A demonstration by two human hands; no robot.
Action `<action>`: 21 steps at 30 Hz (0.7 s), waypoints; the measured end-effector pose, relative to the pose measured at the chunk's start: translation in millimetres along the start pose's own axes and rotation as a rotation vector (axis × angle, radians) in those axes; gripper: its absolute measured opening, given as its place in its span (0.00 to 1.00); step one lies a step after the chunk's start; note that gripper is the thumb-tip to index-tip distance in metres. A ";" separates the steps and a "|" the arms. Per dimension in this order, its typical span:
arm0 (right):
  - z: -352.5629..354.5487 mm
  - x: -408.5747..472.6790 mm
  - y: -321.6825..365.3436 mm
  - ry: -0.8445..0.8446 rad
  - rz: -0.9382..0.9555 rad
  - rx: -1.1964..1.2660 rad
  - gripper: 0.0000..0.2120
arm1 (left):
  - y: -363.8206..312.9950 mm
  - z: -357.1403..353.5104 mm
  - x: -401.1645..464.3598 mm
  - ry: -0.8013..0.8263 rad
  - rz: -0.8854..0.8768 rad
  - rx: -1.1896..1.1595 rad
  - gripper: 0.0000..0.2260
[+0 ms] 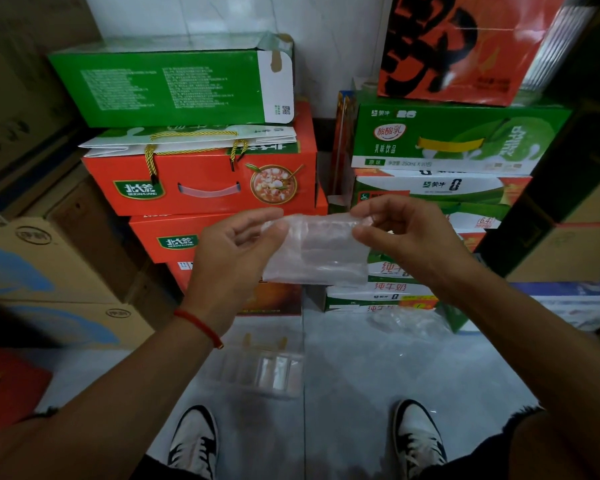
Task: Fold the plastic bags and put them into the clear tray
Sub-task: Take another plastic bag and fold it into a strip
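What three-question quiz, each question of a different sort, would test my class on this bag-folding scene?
1. True or false: both hands pinch the plastic bag by its top edge.
2. Multiple choice: the clear tray sits (A) on a green box, (B) on the floor between the shoes and the stacked boxes, (C) in the left hand.
3. Fill in: more loose bags lie on the floor under the ____ hand.

Key: 1 true; 2 B; 3 right.
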State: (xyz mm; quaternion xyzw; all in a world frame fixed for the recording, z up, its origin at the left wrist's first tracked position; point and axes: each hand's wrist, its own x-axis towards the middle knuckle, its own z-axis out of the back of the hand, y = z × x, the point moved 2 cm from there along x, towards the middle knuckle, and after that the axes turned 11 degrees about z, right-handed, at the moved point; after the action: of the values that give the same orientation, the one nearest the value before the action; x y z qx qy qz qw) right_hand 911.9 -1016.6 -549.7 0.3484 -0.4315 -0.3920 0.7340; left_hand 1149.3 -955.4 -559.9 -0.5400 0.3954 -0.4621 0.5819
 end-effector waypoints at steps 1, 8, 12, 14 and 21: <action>1.0 0.5 -0.5 -0.003 0.006 -0.018 0.09 | 0.0 0.6 0.1 -0.009 -0.026 0.052 0.11; 4.3 1.9 -1.8 0.010 0.077 -0.165 0.04 | 2.0 -0.8 0.0 -0.128 -0.156 0.301 0.06; 6.2 3.5 -3.0 0.059 0.085 -0.239 0.06 | 3.2 2.1 4.7 -0.129 -0.165 0.415 0.03; 7.4 2.4 -2.0 0.141 0.083 -0.297 0.05 | 3.4 3.1 7.2 -0.087 -0.157 0.489 0.02; -27.8 1.4 20.2 0.288 0.381 -0.383 0.15 | 3.7 -8.6 4.9 0.094 -0.199 0.609 0.02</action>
State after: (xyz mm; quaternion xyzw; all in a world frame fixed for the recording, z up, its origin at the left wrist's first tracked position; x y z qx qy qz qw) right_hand 943.1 -1003.9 -542.7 0.1686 -0.2988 -0.2679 0.9003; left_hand 1142.7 -962.5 -564.3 -0.3549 0.2106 -0.6383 0.6498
